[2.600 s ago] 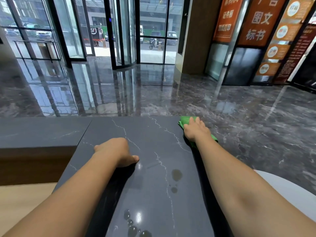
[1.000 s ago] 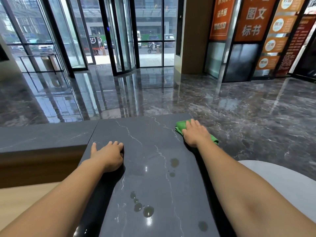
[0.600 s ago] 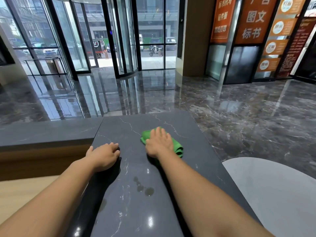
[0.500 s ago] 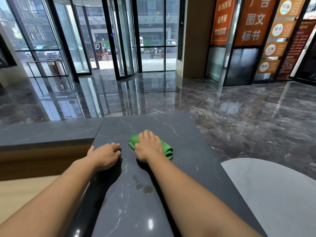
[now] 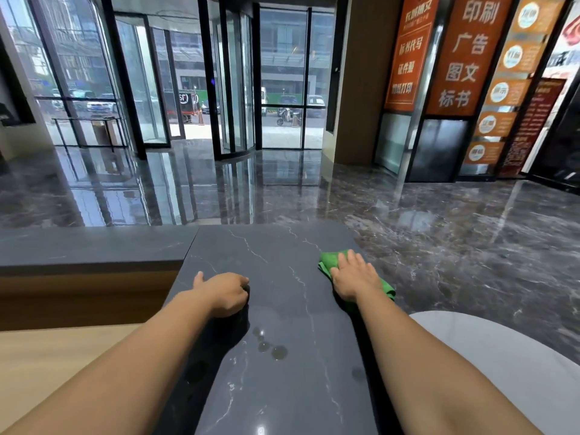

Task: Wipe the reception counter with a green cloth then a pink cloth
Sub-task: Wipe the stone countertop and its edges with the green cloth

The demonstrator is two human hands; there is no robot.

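The reception counter is a dark grey marble slab running away from me. A folded green cloth lies at the counter's right edge, pressed flat under my right hand, whose fingers spread over it. My left hand rests on the counter's left part with fingers curled, holding nothing. Several water drops sit on the slab between my forearms. No pink cloth is in view.
A lower grey ledge over a wooden panel joins the counter on the left. A white rounded surface lies below the counter's right side. Beyond the far edge spreads a glossy marble floor toward glass doors and orange signs.
My right hand swept the green cloth from the right edge to the counter's middle, and now it is back at the right edge. My left hand stayed almost in place.
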